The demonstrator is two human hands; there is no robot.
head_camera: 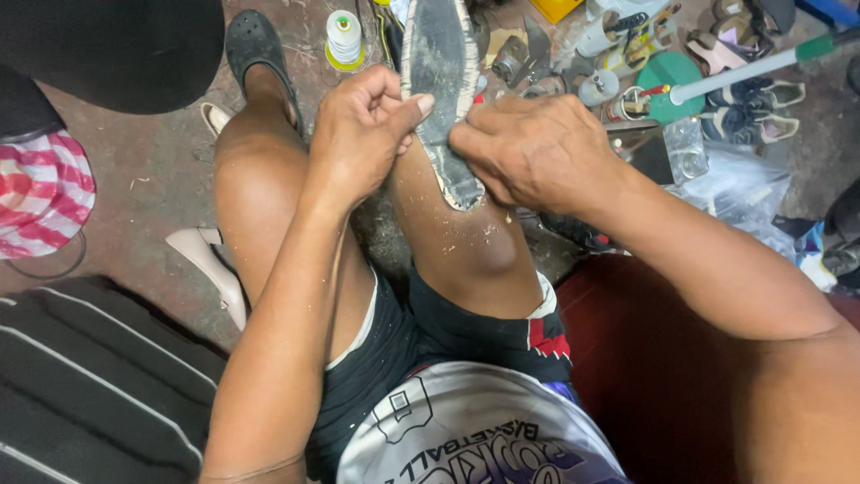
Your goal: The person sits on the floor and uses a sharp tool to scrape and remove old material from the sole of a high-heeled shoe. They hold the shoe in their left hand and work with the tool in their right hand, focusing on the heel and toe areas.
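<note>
Seen from above, seated, knees bare. Shoe sole [441, 81], dark and worn with a pale frayed rim, propped lengthwise on the right knee [479, 242], toe end pointing away. Left hand [358, 134] on the sole's left edge, thumb pressed flat over the dark face, fingers curled behind: grip clamped on the sole. Right hand [537, 148] against the sole's right edge near the heel end, fingertips pinched together on the frayed rim. Pale crumbs scattered over the knee and shin below the sole.

Around: spool of white thread [343, 38] upright on the floor [161, 179], just left of the sole's far end. Black clog [255, 45] on the left foot. Cream high-heeled shoe [213, 269] lying on the floor beside the left thigh. Red-and-white striped cloth [40, 193] at far left. To the right, a crowded heap: green lid [672, 81], white pole [743, 67] with green band lying across it, sandals [748, 112], clear plastic bag [735, 193]. Nothing between the camera and the sole except the two hands themselves, covering its middle edges.
</note>
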